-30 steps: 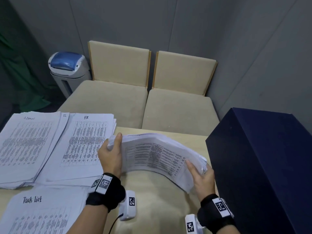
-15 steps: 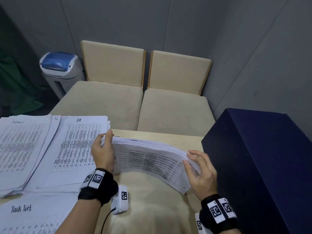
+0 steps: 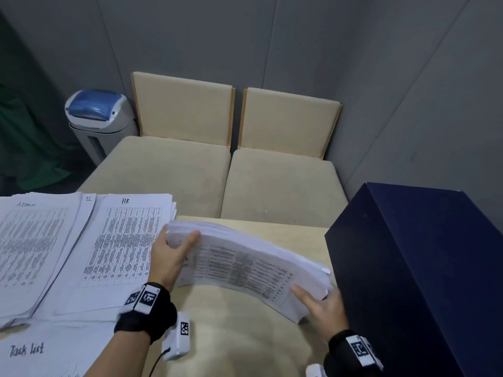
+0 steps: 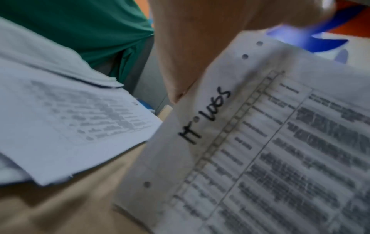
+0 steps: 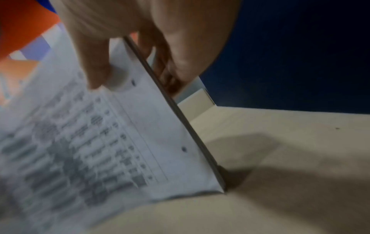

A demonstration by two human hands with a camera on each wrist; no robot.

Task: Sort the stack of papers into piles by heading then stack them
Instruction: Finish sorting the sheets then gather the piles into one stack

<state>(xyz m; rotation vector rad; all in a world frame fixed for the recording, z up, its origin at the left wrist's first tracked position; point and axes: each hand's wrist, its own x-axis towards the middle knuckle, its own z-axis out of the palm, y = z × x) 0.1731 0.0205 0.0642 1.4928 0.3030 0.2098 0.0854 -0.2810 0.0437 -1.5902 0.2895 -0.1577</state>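
Observation:
A thick stack of printed papers stands on its long edge on the table, bowed and leaning toward me. Its facing sheet is headed "IT LOGS". My left hand grips the stack's left end, thumb on the near face. My right hand holds the right end, thumb on the front sheet and fingers behind. To the left lie sorted piles: an "HR" pile, an "Admin" pile and a "Task List" pile.
A dark blue box stands right beside the stack's right end. The beige table is bare in front of me. Beyond its far edge are two beige chairs and a white bin with a blue lid.
The stack has been tipped further upright and nearer to me. My right hand regripped its right end after briefly opening its fingers. My head turned slightly right and down.

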